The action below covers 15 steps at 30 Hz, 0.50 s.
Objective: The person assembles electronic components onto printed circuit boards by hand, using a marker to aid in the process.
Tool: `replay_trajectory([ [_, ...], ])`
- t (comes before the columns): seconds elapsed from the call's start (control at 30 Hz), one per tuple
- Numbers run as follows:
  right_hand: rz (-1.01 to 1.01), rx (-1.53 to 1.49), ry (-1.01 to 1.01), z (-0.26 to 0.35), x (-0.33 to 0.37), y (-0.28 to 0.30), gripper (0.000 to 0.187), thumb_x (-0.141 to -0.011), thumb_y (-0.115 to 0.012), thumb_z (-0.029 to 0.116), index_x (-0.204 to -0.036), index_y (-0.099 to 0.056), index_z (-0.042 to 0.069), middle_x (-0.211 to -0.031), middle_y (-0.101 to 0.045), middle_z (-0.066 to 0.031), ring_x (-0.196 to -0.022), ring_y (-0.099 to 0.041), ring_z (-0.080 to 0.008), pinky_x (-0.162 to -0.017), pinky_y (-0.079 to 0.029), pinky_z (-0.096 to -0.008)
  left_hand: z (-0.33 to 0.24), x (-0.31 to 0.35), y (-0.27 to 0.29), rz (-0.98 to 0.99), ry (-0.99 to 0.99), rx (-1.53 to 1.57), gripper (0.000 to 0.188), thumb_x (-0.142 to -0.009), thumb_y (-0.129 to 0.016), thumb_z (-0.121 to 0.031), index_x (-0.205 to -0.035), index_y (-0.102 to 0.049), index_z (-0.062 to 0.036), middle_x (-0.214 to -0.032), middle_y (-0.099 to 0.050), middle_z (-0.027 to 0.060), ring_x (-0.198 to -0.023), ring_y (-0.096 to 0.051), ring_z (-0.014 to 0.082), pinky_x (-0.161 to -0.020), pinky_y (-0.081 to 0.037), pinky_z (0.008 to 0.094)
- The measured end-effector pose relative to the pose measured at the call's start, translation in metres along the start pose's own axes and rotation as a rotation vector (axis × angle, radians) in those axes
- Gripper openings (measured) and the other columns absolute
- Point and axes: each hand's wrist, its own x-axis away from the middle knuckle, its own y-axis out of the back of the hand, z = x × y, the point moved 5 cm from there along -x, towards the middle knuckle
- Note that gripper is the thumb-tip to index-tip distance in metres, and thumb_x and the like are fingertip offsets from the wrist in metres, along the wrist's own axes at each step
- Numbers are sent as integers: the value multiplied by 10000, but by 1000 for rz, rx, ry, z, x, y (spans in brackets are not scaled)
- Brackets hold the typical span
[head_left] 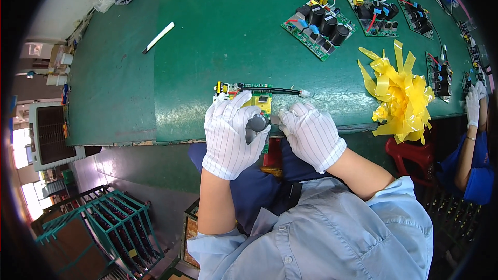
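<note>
- A green work table [218, 36] fills the upper view; below its near edge lies a grey floor with a teal metal rack [116, 223].
- The left hand [231, 132], in a white striped glove, curls around a dark cylindrical part [257, 122] on a green circuit board [259, 101] at the table's near edge.
- The right hand [311, 132], also gloved, pinches the board's edge just beside that part.
- More circuit boards [319, 23], a bunch of yellow tape [399, 93] and a white strip [159, 37] lie farther off; a co-worker's gloved hand [473, 106] shows at far right.
</note>
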Motion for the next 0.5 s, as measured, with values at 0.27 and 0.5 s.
replay_trajectory([
  [0.27,-32,48,-39,2,2,-4,220,-733,-586,167,-905,-550,35,-800,-518,-97,-776,-568,-244,-538,-490,-344,-2,-2,2,-1,-17,7,416,-666,-732,-190,-1039,-573,-95,-1163,-576,137,-1094,-523,332,-985,-353,484],
  [0.5,-47,106,-66,3,-1,-12,196,-720,-588,157,-880,-553,49,-789,-508,-92,-742,-562,-234,-511,-477,-338,-3,1,2,-2,-18,7,427,-662,-736,-197,-1040,-567,-90,-1162,-575,134,-1088,-527,330,-985,-349,481],
])
